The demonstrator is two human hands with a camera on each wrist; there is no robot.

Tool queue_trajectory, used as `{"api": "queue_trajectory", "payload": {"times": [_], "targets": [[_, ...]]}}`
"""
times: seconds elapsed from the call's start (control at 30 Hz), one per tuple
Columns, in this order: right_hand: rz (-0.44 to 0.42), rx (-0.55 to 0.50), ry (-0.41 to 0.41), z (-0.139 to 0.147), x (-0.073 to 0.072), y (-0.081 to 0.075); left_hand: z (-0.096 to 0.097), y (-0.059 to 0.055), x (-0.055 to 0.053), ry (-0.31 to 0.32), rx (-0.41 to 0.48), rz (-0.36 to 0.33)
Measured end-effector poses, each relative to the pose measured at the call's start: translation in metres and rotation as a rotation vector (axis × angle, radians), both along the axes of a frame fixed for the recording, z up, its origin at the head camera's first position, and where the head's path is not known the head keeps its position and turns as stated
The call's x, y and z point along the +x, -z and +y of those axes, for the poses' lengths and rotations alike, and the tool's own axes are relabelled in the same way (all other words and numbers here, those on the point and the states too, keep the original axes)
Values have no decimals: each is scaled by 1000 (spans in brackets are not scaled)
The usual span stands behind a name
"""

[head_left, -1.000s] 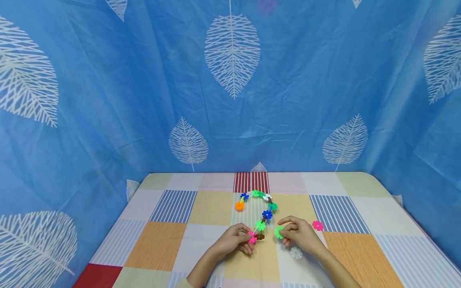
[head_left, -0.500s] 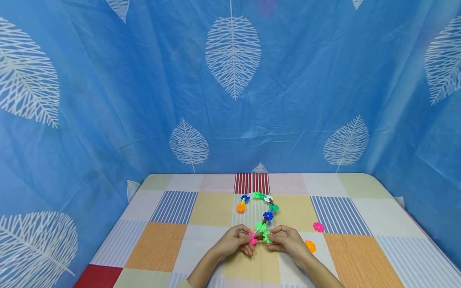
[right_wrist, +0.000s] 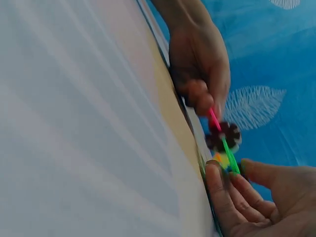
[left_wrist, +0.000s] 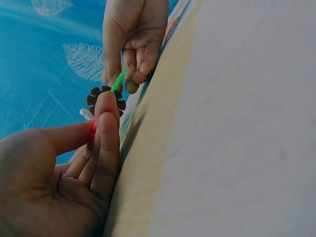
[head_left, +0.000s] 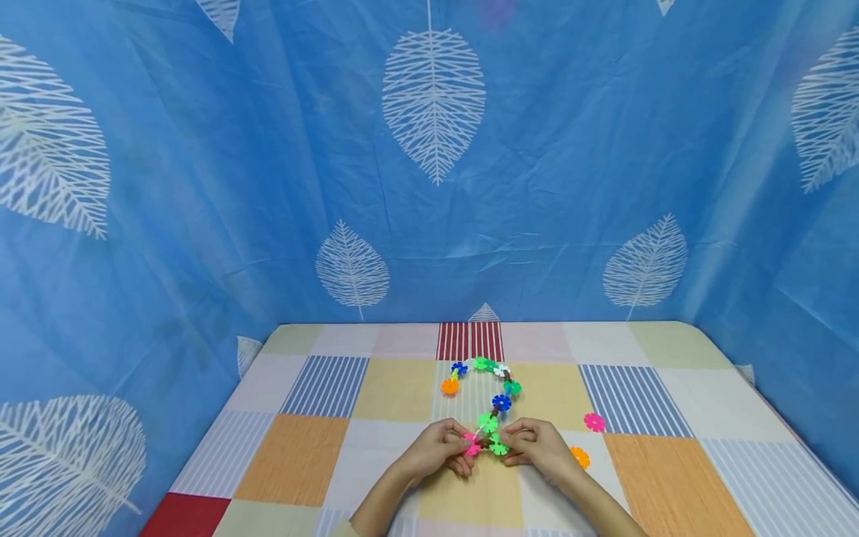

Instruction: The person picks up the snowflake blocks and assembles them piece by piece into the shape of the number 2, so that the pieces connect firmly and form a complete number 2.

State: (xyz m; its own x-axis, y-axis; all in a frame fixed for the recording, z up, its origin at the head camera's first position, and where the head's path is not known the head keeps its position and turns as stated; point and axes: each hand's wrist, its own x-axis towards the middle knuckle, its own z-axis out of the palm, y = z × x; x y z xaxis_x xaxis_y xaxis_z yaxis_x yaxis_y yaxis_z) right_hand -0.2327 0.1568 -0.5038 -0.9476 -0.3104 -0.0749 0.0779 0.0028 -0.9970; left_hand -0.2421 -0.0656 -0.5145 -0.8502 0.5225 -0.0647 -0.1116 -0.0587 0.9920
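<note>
My left hand (head_left: 431, 450) pinches a pink snowflake disc (head_left: 473, 445) between thumb and fingers at the near end of a curved chain. A brown snowflake disc (left_wrist: 92, 100) is slotted to the pink one. From the right, my right hand (head_left: 540, 446) pinches a green snowflake disc (head_left: 498, 447), whose edge meets the brown disc; how deep it sits in the slot I cannot tell. The chain runs away through another green disc (head_left: 488, 424), a blue disc (head_left: 501, 403) and several more, curling left to an orange disc (head_left: 450, 387).
Right of my right hand, a loose pink disc (head_left: 594, 422) and a loose orange disc (head_left: 580, 457) lie on the patchwork tablecloth (head_left: 647, 477). Blue curtain (head_left: 537, 186) with white leaves encloses the table's back and sides.
My right hand has moved left, bringing the green disc against the brown one. Its arm now covers where a white disc lay, and the loose orange disc has come into view. The left hand stays put.
</note>
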Motion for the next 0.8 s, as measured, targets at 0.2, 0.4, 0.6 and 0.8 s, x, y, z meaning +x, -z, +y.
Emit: {"api": "queue_trajectory", "payload": {"times": [0.2, 0.4, 0.6, 0.8], "targets": [[257, 298, -83, 44, -13, -12, 0, -2, -1, -17, 2, -12], [459, 499, -374, 81, -14, -14, 0, -2, -1, -5, -35, -14], [547, 596, -397, 82, -14, -13, -1, -3, -2, -62, -123, 13], [504, 502, -354, 76, -16, -11, 3, -7, 1, -55, -290, 143]]}}
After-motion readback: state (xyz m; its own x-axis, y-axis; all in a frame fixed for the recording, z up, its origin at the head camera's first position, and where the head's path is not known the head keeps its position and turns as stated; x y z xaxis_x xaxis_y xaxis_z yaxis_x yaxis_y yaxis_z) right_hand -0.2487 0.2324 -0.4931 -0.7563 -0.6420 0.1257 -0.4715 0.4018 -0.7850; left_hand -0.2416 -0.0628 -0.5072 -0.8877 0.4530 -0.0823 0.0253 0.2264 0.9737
